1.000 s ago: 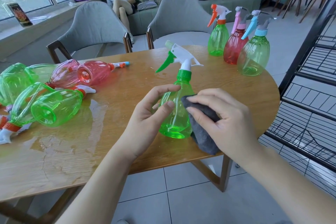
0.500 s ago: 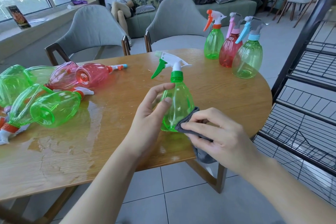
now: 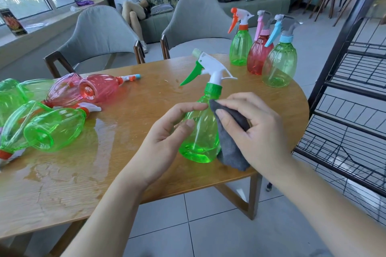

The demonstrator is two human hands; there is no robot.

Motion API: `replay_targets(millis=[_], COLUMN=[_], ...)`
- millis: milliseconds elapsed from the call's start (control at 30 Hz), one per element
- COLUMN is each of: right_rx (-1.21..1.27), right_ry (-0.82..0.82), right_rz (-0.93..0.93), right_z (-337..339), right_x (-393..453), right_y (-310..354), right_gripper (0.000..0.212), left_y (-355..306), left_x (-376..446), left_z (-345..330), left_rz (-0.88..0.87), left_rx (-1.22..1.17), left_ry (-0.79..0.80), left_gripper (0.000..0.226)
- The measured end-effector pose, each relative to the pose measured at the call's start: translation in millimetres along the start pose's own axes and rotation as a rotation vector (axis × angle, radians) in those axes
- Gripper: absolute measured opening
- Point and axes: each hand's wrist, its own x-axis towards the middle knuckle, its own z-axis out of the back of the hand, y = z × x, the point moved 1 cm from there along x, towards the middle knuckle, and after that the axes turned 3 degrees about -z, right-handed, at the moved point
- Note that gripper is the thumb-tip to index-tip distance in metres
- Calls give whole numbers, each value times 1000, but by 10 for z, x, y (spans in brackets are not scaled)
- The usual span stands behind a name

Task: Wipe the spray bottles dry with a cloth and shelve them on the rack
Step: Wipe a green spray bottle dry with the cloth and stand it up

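Left hand (image 3: 167, 137): curled round the left side of the green spray bottle (image 3: 200, 131), holding it upright.
Right hand (image 3: 257, 131): presses a grey cloth (image 3: 229, 146) to the bottle's right side.
Bottle: near the table's (image 3: 125, 173) front edge.
Rack (image 3: 344, 110): beside the table's right edge.

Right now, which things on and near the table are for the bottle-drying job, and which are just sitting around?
For the job:
- green bottle, held by left hand
- grey cloth in right hand
- three upright bottles
- lying bottles
- black rack

Just sitting around:
- grey chairs
- sofa
- box on windowsill
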Motion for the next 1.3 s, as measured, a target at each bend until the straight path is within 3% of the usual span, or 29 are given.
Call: replay_targets(millis=[167,400,600,867,1133,1300], right_rx=[-30,-43,2,-33,-87,-100], right_ry=[30,18,149,84,221,192], right_rz=[104,72,206,184,379,407], right_z=[5,-44,-67,-99,-176,-143], right_x=[-112,-65,-219,-173,-252,-283], right_y=[28,30,78,89,135,81], right_gripper=[17,18,13,14,10,12], left_y=[21,54,17,-6,-30,-5], left_x=[25,64,39,65,87,96], left_z=[-23,2,-62,-75,-88,-50], left_rz=[20,43,57,65,86,111], left_rx=[-74,-113,-230,-230,-201,-216], left_ry=[-42,-52,-114,-105,-182,-213], left_gripper=[33,34,23,28,38,37])
